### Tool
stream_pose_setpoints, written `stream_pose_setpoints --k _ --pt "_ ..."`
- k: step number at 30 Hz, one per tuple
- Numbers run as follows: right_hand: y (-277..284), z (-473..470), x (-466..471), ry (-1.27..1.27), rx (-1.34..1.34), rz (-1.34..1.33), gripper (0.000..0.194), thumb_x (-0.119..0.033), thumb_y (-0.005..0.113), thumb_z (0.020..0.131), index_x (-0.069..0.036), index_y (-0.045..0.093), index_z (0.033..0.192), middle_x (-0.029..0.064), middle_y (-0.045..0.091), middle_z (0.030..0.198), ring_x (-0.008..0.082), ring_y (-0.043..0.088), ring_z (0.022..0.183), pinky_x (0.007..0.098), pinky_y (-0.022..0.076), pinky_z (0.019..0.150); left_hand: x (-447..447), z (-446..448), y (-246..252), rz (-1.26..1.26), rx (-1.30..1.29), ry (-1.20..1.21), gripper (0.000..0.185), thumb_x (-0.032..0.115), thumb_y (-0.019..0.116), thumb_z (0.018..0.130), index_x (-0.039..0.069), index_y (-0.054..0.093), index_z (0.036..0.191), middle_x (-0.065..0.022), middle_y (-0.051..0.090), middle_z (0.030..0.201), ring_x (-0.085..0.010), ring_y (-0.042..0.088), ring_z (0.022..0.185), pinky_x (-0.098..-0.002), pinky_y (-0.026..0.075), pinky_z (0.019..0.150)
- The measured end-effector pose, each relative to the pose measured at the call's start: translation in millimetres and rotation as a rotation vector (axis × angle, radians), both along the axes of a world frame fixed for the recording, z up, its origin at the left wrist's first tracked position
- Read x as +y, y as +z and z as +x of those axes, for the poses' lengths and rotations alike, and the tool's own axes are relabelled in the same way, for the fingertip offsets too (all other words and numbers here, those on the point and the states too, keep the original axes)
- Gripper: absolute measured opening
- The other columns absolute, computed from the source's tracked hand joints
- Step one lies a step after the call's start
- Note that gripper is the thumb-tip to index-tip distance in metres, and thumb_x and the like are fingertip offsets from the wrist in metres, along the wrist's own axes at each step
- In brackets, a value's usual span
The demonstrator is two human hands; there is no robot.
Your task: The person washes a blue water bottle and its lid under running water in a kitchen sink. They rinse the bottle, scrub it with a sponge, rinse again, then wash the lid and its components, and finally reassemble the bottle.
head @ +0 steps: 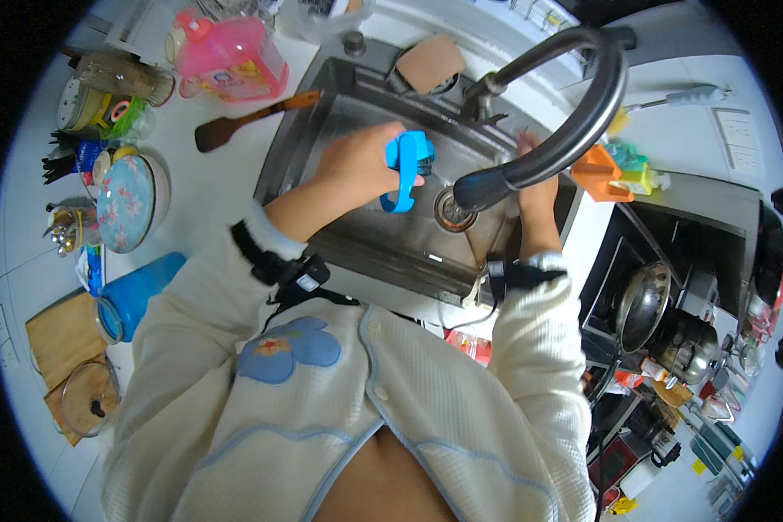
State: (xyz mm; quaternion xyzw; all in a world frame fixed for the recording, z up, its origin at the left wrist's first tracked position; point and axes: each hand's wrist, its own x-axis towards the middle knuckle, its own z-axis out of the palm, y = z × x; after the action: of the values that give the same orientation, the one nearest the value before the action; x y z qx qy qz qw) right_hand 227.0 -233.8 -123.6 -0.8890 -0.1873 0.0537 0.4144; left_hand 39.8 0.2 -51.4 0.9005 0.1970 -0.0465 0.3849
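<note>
Over the metal sink (365,228), my left hand (365,160) grips a bright blue plastic lid (406,169) with a looped handle. The fingers curl round its far side and are partly hidden. My right hand (536,176) is beside the faucet (600,124), near the sink's right side. The faucet's curved neck covers part of that hand and its fingertips are blurred, so whether it holds anything cannot be told. The drain (455,210) lies between both hands, partly behind the spout.
A brown spatula (235,127) rests at the sink's left edge, near a pink soap jug (235,59). A blue jar (140,297) lies on the left counter. An orange holder (601,173) stands right of the sink, before the stove with a pan (643,307).
</note>
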Motion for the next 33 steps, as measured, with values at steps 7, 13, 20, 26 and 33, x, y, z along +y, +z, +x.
stream_pose_setpoints --k 7,13,20,26,33 --pt "-43 31 36 0.208 -0.413 -0.31 0.032 -0.032 0.052 0.098 -0.017 0.066 0.123 0.0153 0.067 0.115 0.0345 0.065 0.105 0.0417 0.0504 0.091 -60 19 -144 -0.285 0.286 0.21 0.064 0.035 0.084 0.069 0.005 0.059 0.12 -0.0177 0.068 0.101 -0.0318 0.068 0.091 -0.0401 0.053 0.073" --pt "-41 25 20 0.299 -0.204 -0.468 0.031 -0.022 0.055 0.097 -0.008 0.065 0.122 0.0209 0.067 0.115 0.0372 0.065 0.104 0.0389 0.0488 0.092 -97 18 -191 -0.583 0.297 0.586 0.049 0.015 0.079 0.068 0.001 0.06 0.111 -0.0142 0.067 0.097 -0.0266 0.068 0.087 -0.0371 0.053 0.068" --pt "-23 -16 9 0.156 -0.03 -0.201 0.041 -0.041 0.059 0.096 -0.007 0.067 0.117 0.0186 0.067 0.107 0.0309 0.064 0.103 0.0376 0.0465 0.091 -98 30 -157 -0.277 0.092 0.42 0.054 0.021 0.08 0.073 0.002 0.056 0.117 -0.0224 0.065 0.113 -0.0401 0.063 0.106 -0.0443 0.051 0.09" --pt "-51 -105 -4 0.185 0.118 -0.391 0.028 -0.029 0.063 0.085 -0.001 0.068 0.088 0.0223 0.068 0.092 0.0398 0.066 0.087 0.0475 0.0521 0.079 -95 30 -117 0.09 -0.023 0.011 0.038 0.017 0.076 0.074 0.007 0.055 0.105 -0.0154 0.064 0.104 -0.0362 0.062 0.104 -0.0469 0.052 0.084" --pt "-87 -122 -5 0.134 0.703 0.074 0.013 -0.007 0.066 0.089 -0.001 0.073 0.098 0.0019 0.067 0.083 0.0104 0.059 0.078 0.0271 0.047 0.072 -71 28 -120 0.277 -0.372 -0.169 0.046 0.023 0.078 0.07 0.006 0.054 0.105 -0.0127 0.062 0.101 -0.0352 0.062 0.096 -0.0452 0.053 0.081"
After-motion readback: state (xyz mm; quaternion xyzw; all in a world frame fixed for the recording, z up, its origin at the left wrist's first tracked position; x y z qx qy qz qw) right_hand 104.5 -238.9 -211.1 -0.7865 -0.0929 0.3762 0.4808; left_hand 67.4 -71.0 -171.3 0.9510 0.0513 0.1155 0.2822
